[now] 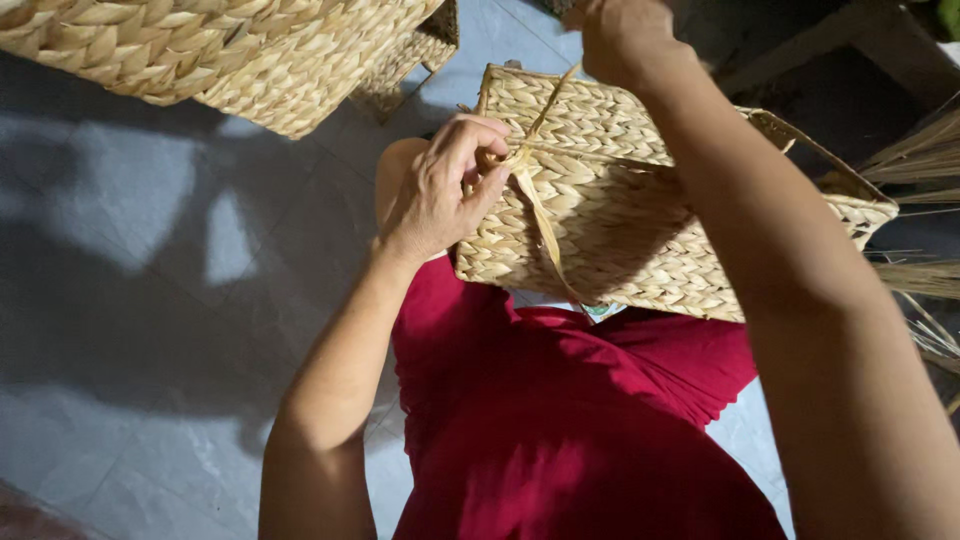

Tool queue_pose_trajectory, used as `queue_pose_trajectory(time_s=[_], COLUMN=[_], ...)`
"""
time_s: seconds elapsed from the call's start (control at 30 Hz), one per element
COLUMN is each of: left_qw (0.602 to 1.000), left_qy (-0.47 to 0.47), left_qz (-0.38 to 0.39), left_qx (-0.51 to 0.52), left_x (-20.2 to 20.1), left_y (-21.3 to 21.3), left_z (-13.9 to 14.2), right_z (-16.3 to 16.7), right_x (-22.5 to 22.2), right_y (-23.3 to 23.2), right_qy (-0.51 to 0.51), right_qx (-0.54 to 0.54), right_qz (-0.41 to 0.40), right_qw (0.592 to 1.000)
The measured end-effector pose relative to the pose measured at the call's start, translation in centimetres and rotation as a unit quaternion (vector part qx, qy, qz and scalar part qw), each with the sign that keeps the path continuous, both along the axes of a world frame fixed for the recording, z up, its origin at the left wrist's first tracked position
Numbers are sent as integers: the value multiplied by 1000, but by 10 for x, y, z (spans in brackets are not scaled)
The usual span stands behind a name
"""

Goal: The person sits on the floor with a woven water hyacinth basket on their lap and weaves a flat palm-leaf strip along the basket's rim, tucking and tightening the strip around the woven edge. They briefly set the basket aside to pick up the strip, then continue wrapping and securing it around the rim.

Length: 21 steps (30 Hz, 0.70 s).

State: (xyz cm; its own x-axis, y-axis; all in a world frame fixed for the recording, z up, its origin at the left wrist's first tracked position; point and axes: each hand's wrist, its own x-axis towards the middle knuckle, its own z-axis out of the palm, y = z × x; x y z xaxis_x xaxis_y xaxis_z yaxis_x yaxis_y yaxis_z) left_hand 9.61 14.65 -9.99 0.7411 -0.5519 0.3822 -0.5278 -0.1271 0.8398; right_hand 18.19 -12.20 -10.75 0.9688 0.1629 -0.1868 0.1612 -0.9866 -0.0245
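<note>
Resting on the person's lap, over red clothing (560, 420), a rectangular woven basket (610, 230) of pale straw lies tilted with its broad plaited side facing up. The left hand (440, 185) presses against the basket's left part, fingers curled narrow around a flat straw strand (535, 205) where it crosses the weave. That strand runs up and away to the right hand (620, 35), which is closed on its far end above the basket's far edge, and a loose tail hangs down toward the near edge. To the far left, more woven baskets (200, 50) stand on the grey tiled floor (130, 260). Loose dry straw stalks (920, 200) lie at the right, just beside the basket's corner.
</note>
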Motion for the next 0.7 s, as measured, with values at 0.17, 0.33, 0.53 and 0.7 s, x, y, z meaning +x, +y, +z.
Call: queue_pose_trajectory(time_s=[0.17, 0.33, 0.53, 0.7], left_qw=[1000, 1000, 994, 991], left_qy=[-8, 15, -10, 43], left_qz=[1, 15, 51, 32], left_qx=[-2, 22, 99, 124], left_x=[3, 6, 15, 39], left_y=[-2, 2, 1, -13], left_z=[-10, -12, -11, -15], right_z=[6, 2, 5, 3], right_x=[-23, -27, -38, -58], right_y=[12, 22, -4, -26], right_qy=[241, 172, 156, 231], right_qx=[377, 316, 242, 187], right_qz=[131, 87, 77, -21], right_qw=[885, 929, 955, 954])
